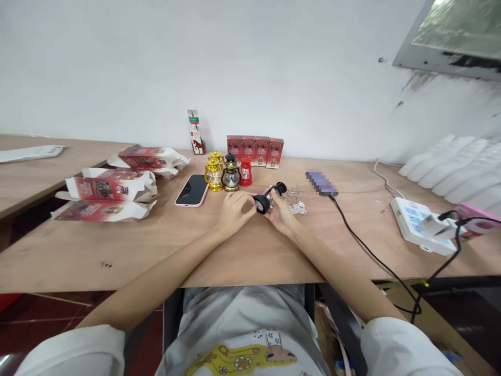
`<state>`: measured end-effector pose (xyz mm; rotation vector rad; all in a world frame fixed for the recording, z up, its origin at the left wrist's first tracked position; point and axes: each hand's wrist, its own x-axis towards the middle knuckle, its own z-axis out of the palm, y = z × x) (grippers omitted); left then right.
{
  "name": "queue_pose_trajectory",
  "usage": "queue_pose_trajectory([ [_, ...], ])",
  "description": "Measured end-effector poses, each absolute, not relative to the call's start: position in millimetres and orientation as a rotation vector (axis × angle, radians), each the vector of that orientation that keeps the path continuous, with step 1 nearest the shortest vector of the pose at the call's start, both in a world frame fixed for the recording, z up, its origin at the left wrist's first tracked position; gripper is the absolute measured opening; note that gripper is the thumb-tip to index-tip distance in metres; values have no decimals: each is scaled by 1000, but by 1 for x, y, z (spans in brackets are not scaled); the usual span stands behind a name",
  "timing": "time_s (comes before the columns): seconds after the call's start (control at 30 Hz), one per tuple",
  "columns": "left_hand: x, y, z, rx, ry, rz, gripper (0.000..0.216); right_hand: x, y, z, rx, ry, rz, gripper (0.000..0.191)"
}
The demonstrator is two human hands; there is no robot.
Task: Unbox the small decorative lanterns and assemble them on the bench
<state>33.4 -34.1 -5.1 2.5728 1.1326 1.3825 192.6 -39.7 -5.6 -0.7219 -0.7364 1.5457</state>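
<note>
Head view: at the frame's centre, the right hand (pixel 284 215) curls closed around a tilted black lantern (pixel 261 204). The left hand (pixel 235 211) meets its base, fingers bent; whether they pinch it, I cannot tell. Steady support and light fingertip pressure would probably work best.

Two arms, bare below loose white cloth sleeves (pixel 78 351), reach in from the lower corners. Left forearm (pixel 168 274) slants up and rightward; right forearm (pixel 336 266) slants up and leftward. Hands near each other, just below frame centre. Left hand (pixel 235 211): back uppermost, fingers bent, thumb and forefinger angled toward each other on its right side; whether tips meet, unclear. Right hand (pixel 285 215): closed in a grip, thumb pointing up and leftward, fingers curled, partly hidden. Both wrists roughly straight.
</note>
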Motion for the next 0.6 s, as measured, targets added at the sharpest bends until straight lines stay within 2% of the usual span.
queue_pose_trajectory([
  [0.37, 33, -35, -3, 2626, 1227, 1368, 9, 195, -37, -10, -728, -746, 1581, 32],
  [0.6, 35, -39, -1, 2667, 1194, 1248, 9, 192, -40, -6, -731, -721, 1441, 32],
])
